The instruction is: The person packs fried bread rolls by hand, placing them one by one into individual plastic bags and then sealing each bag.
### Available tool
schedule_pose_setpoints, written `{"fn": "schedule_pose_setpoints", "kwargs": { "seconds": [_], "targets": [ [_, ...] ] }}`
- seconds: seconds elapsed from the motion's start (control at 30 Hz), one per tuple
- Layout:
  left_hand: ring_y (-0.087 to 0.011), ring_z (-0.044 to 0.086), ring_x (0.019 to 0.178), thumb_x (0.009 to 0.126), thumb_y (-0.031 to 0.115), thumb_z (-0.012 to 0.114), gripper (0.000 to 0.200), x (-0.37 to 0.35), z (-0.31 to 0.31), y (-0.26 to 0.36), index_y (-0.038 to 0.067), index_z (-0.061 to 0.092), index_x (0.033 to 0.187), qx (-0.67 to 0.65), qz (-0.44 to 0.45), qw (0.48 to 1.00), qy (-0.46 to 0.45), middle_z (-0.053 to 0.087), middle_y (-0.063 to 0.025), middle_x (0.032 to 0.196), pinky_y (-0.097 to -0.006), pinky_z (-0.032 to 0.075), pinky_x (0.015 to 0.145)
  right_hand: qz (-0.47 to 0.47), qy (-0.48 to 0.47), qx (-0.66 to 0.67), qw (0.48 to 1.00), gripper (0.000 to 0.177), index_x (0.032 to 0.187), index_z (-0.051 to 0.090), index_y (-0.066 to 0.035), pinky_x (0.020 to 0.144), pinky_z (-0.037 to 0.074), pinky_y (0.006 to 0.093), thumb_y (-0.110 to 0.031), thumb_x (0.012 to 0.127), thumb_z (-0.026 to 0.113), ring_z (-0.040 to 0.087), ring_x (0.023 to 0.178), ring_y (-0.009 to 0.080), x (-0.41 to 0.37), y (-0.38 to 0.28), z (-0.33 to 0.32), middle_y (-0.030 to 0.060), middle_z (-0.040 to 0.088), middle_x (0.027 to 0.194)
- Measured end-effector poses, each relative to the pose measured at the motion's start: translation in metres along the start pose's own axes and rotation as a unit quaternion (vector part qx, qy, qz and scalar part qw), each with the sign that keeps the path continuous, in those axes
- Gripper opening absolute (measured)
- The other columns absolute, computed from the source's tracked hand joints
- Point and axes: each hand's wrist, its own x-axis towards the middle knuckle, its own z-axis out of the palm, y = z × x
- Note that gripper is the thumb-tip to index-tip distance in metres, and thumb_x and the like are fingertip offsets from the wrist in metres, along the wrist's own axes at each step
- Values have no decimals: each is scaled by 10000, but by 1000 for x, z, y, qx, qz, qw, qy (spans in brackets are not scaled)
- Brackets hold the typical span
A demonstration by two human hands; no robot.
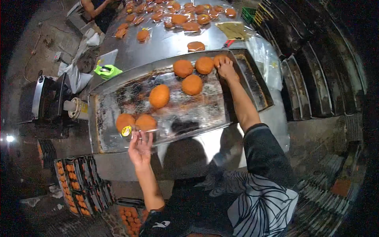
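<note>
Orange buns sit on the metal tray, the right hand curls its grip round the far bun, a pick-up that I think needs a soft lift, and the left hand touches a clear wrapper, grip unclear.

green tape dispenser | wrapped buns far end | dark trays stacked right | bun crates lower left
</note>
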Motion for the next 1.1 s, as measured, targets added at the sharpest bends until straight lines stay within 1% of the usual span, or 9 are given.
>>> {"fn": "schedule_pose_setpoints", "kwargs": {
  "seconds": [0.13,0.33,0.4,0.53,0.8,0.87,0.9,1.0,1.1],
  "targets": [
    [-227,552,881,669,13,534,279,10,-7,26,59,517,944,-90,2,996,31,585,-46,834,-518,348,908,-104,-190,44,975,629,1186,447,-132,907,300,464,-431,661,622,356,1090,400,-54,-81,-67,215,394,1167],
    [-248,515,952,635,44,526,315,31,13,26,48,494,948,-173,28,984,-14,541,-66,963,-571,318,901,26,-127,240,962,591,1106,504,-38,856,386,365,-357,639,675,493,967,319,-48,-113,-52,196,478,1096],
    [-251,503,973,632,56,528,340,26,19,23,50,478,969,-214,32,976,-4,518,-75,1012,-575,322,890,33,44,417,907,575,1096,505,-15,865,377,369,-325,641,672,484,974,327,-92,-152,-114,198,489,1081],
    [-285,469,1025,671,130,503,449,2,38,-24,56,428,1107,-146,88,985,-12,460,-129,1116,-506,334,908,-307,84,307,897,743,1206,370,35,783,382,387,-255,596,678,479,882,336,-160,-205,-212,158,510,1058],
    [-245,466,1061,840,254,432,406,-73,75,-99,52,403,1191,110,-1,967,-229,449,-114,1182,-369,387,878,-220,29,389,894,945,1293,170,61,728,404,347,-304,604,704,505,772,295,-213,-154,-262,146,540,1059],
    [-213,467,1060,843,289,429,423,-82,69,-110,29,410,1176,101,-88,971,-200,474,-111,1151,-334,395,864,-26,34,357,933,953,1282,176,80,720,420,331,-293,597,724,513,781,284,-217,-164,-264,179,540,1065],
    [-216,476,1051,842,306,424,433,-77,59,-121,20,415,1167,172,-78,958,-216,483,-117,1139,-333,400,860,-49,153,369,915,932,1279,186,79,735,438,321,-301,617,721,522,832,283,-215,-170,-256,207,536,1053],
    [-223,539,939,818,394,429,490,-90,66,-107,-3,453,1104,278,-127,938,-162,548,-121,1042,-333,440,777,-39,143,420,895,979,1288,132,79,749,456,303,-276,609,741,526,881,273,-234,-170,-264,217,550,1007],
    [-217,545,894,804,380,446,452,-108,78,-100,36,476,1095,150,-59,966,-201,551,-105,1012,-328,442,765,51,63,577,813,905,1289,154,3,832,430,345,-293,640,712,457,1036,350,-259,-167,-249,202,432,1134]
  ]
}}
